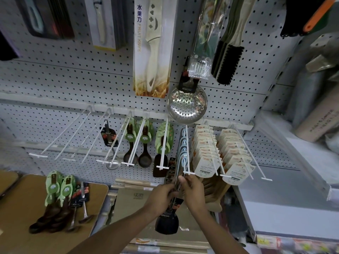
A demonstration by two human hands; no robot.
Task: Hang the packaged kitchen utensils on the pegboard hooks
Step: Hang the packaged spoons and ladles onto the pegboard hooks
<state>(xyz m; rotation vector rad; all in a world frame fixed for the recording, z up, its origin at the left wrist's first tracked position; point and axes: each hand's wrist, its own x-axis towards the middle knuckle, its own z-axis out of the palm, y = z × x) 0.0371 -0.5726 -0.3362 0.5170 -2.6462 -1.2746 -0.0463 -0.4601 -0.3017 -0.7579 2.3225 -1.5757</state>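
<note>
Pegboard [73, 74]: grey, perforated, with a row of long white hooks on a rail.

Hooks, left part of the row [60, 142]: several bare; one carries a single steel ladle [111, 154].

Hooks, centre: wooden spoons on green cards [145, 147], a dark spatula on a green card [161, 158], then a hook [186, 151] loaded with blue-white looped handles.

Hooks, right: two rows of cream carded packs [207, 154].

Upper board: boxed fruit knife [152, 46], perforated steel skimmer [187, 105], black-bristled brush [229, 63].

Black spatula [167, 224]: packaged, long metal handle, dark card on the shaft. It is held upright in front of the board, just below the tip of the looped-handle hook, with the top of its handle at that tip.

Left hand [161, 195]: fingers curled round the spatula's handle, gripping it.

Right hand [192, 187]: fingers and thumb pinch the upper handle beside the hook's tip.

Brown table [27, 231], lower left: more green-carded wooden spoons [56, 195] and carded steel ladles [82, 198] lying flat in a group.
</note>
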